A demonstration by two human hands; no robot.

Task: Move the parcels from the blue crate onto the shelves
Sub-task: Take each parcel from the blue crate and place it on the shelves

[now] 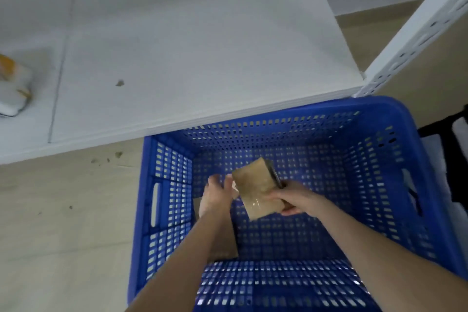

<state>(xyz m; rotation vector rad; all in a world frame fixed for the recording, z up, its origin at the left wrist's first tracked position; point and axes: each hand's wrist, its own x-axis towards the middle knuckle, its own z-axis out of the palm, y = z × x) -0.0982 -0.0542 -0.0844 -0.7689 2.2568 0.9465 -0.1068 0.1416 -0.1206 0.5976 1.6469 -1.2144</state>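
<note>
Over pale flooring [63,223], against a low white shelf board [202,45], reaching into the blue crate [379,106]. Clamping the small brown cardboard parcel [255,190] by its right edge in the right hand [296,197], fingers curled round it, tilted above the crate's floor. Hovering the left hand [216,194] loosely spread at its left edge, contact blurred. Probably handling light and stiff, tape-slick; gripping opposite edges looking safest.

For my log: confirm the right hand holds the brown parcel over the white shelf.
Not quite. The head view shows the right hand holding the brown parcel over the blue crate, not over the white shelf.
</note>
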